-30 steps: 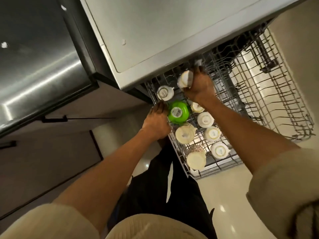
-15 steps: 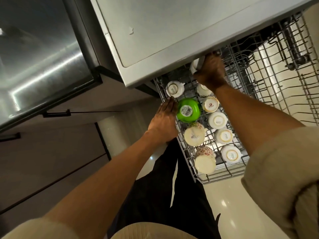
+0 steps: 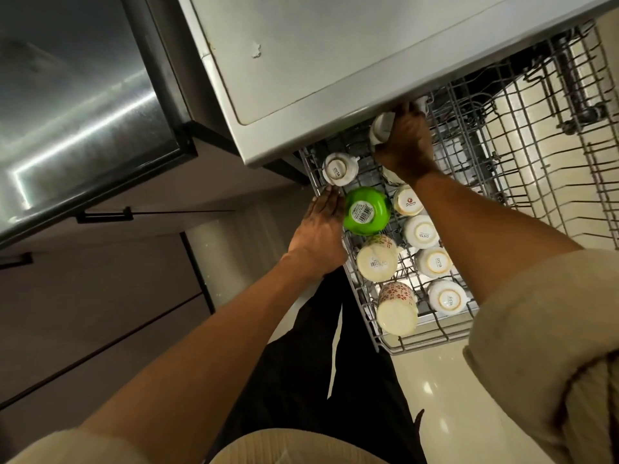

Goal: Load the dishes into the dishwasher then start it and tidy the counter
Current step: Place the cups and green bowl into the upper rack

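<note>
The dishwasher's upper wire rack (image 3: 371,316) is pulled out under the counter edge. Several upturned cups stand in it, with a green bowl (image 3: 366,212) upside down near its left side. My right hand (image 3: 407,145) is deep at the back of the rack, shut on a white cup (image 3: 382,128) lying on its side, partly hidden by the counter lip. My left hand (image 3: 320,229) rests flat on the rack's left rim, beside the green bowl, fingers together and holding nothing. A white cup (image 3: 339,169) stands just beyond its fingertips.
The grey counter top (image 3: 335,55) overhangs the rack's back. A lower wire rack (image 3: 552,162) with bare tines stretches to the right. Dark cabinet fronts (image 3: 100,296) and a steel appliance (image 3: 77,105) are on the left. Glossy floor (image 3: 432,396) lies below.
My right hand has carried the white cup further back into the rack, under the counter lip. My left hand has stayed on the rack's left rim.
</note>
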Demonstrator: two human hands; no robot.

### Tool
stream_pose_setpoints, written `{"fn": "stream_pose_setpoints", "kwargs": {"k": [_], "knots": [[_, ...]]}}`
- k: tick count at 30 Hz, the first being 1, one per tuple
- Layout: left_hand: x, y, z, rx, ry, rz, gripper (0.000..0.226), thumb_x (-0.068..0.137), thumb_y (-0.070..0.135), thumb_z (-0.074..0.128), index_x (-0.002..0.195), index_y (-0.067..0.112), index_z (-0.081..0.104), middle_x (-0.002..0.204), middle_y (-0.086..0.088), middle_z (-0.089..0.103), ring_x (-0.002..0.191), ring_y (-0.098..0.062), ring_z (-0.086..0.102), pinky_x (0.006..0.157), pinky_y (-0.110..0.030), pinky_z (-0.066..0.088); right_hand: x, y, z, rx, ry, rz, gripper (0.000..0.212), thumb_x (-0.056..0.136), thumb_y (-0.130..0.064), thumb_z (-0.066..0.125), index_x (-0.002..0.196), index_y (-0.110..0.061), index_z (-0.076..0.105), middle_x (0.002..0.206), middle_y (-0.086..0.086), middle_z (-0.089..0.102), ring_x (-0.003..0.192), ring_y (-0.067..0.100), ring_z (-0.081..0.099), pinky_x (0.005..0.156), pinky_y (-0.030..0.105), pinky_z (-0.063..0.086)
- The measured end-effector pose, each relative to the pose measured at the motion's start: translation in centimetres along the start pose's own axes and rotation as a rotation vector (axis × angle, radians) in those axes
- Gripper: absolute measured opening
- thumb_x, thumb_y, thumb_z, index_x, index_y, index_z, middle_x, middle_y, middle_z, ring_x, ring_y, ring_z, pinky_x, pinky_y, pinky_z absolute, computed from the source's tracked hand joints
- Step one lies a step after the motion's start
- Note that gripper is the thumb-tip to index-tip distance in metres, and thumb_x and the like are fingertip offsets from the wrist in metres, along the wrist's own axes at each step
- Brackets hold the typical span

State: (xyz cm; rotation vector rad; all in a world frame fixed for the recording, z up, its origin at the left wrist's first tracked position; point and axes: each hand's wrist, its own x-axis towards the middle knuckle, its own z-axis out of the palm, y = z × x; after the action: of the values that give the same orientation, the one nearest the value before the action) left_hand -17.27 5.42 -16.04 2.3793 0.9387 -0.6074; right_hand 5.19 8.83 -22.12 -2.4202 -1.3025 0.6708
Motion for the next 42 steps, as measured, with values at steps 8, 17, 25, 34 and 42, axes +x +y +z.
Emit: {"fn": "stream_pose_setpoints", "kwargs": {"k": [8,17,25,34,42], "knots": [[0.1,0.1,0.1,0.000,-0.005,-0.014,0.096,0.081,0.021,0.062,0.157,0.002,0.008,0.165,-0.017,0.007,0.154,-0.027,-0.001,0.125,-0.041,0.006,0.5,0.7,1.9,0.023,-0.049,0.116,0.092,0.076,-0.030,0.080,0.151,-0.004,0.033,0.146,0.017,0.052,0.134,0.035,0.048,0.111,0.038,0.044],[0.0,0.4,-0.1,-0.005,-0.007,-0.021,0.096,0.079,0.019,0.063,0.157,0.001,0.010,0.164,-0.019,0.009,0.154,-0.027,-0.001,0.126,-0.041,0.004,0.9,0.6,2.9,-0.116,-0.133,0.178,0.106,0.082,-0.044,0.075,0.159,-0.004,0.014,0.164,0.023,0.019,0.153,0.038,0.014,0.125,0.041,0.011],[0.0,0.4,-0.3,-0.011,-0.022,-0.030,0.096,0.080,0.020,0.066,0.156,0.001,0.012,0.164,-0.019,0.010,0.154,-0.028,0.001,0.125,-0.042,0.007,-1.3,0.0,1.4,-0.090,-0.073,0.145,0.103,0.083,-0.038,0.077,0.157,-0.001,0.016,0.162,0.024,0.023,0.148,0.037,0.028,0.120,0.041,0.029],[0.1,0.7,-0.5,0.003,-0.044,-0.043,0.097,0.079,0.019,0.066,0.156,0.001,0.011,0.164,-0.019,0.009,0.154,-0.028,0.000,0.125,-0.042,0.007,-3.3,1.3,0.9,-0.077,-0.071,0.095,0.083,0.080,-0.034,0.070,0.149,-0.001,0.037,0.145,0.020,0.049,0.130,0.038,0.050,0.105,0.046,0.044],[0.0,0.8,-0.7,-0.009,-0.036,-0.050,0.096,0.082,0.021,0.066,0.156,0.001,0.010,0.164,-0.018,0.010,0.154,-0.027,0.000,0.125,-0.042,0.006,-3.2,1.5,0.7,-0.199,-0.192,0.078,0.081,0.090,-0.034,0.057,0.156,-0.003,0.023,0.153,0.017,0.038,0.138,0.036,0.040,0.109,0.048,0.035]]}}
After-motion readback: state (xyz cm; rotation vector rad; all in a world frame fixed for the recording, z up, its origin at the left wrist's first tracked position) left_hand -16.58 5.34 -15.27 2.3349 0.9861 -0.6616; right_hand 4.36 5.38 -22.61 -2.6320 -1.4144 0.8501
